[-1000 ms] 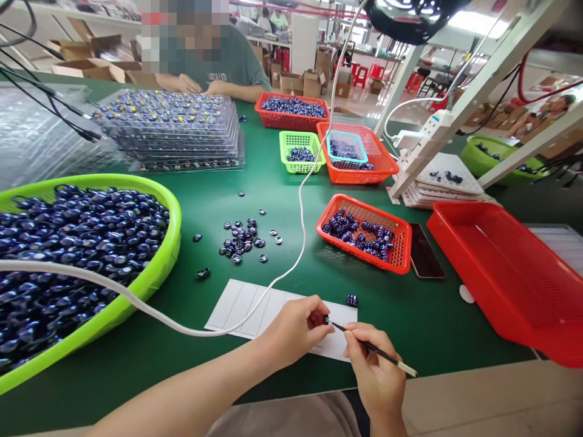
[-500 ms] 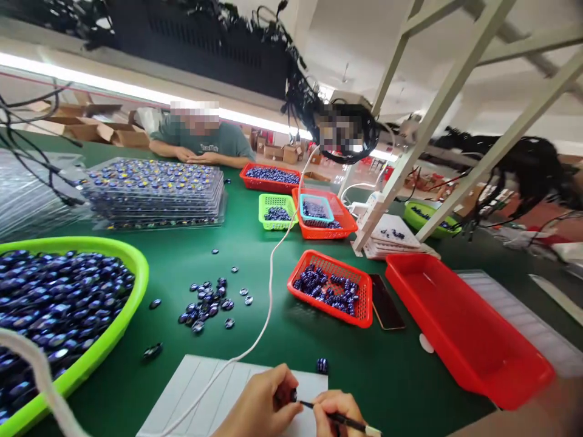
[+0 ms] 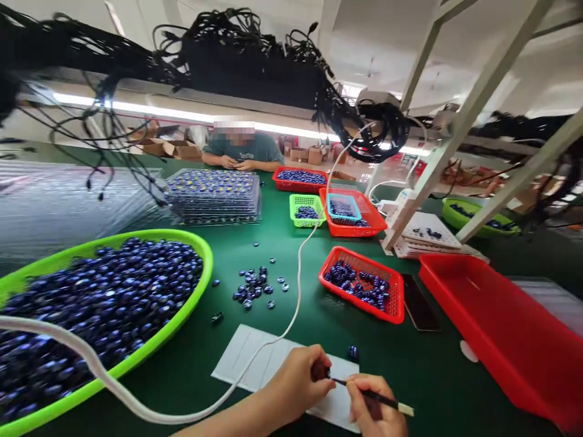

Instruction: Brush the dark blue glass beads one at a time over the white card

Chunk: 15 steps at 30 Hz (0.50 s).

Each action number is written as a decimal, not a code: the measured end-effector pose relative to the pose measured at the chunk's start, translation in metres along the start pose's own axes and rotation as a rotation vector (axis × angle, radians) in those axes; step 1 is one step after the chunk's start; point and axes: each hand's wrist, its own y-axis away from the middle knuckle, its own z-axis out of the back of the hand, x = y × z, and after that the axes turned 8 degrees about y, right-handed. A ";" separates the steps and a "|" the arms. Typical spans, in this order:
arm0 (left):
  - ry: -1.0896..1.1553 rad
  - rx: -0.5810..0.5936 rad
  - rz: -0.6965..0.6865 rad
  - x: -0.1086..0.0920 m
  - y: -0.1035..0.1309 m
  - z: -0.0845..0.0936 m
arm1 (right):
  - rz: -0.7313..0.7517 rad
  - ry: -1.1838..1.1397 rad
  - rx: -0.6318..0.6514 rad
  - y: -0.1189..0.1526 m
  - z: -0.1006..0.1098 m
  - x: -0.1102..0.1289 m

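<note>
Over a white sheet (image 3: pixel 255 358), my left hand (image 3: pixel 303 379) pinches a small dark bead-like piece (image 3: pixel 327 372). To its right my right hand (image 3: pixel 376 403) grips a thin dark stick with a pale end (image 3: pixel 382 399), its tip touching or very near the piece. A dark blue bead cluster (image 3: pixel 353 353) lies by the sheet's upper right corner. Loose shiny blue beads (image 3: pixel 255 282) are scattered farther back on the green table (image 3: pixel 282 321). A red basket (image 3: pixel 362 309) holds more dark blue beads.
A large green basin (image 3: pixel 207 261) full of beads fills the left. A white cable (image 3: pixel 298 273) crosses the table. At the right are a phone (image 3: pixel 419 303) and a red tray (image 3: pixel 492 321). Stacked clear trays (image 3: pixel 214 197) stand farther back, near a seated person (image 3: pixel 255 149).
The camera view has turned left, so the table and objects appear shifted right. My hands keep the same grips, with the stick still at the small piece.
</note>
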 end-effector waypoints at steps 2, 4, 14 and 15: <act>0.021 0.006 -0.007 0.001 0.001 0.001 | -0.043 0.058 0.060 -0.003 0.007 0.005; 0.019 0.009 -0.024 0.003 0.003 0.002 | -0.038 0.122 0.146 -0.006 0.013 0.012; -0.248 -0.155 -0.192 -0.014 0.004 0.036 | -0.015 -0.109 0.056 -0.003 0.020 0.024; -0.350 -0.236 -0.209 -0.016 0.003 0.049 | -0.032 -0.117 0.051 -0.003 0.022 0.023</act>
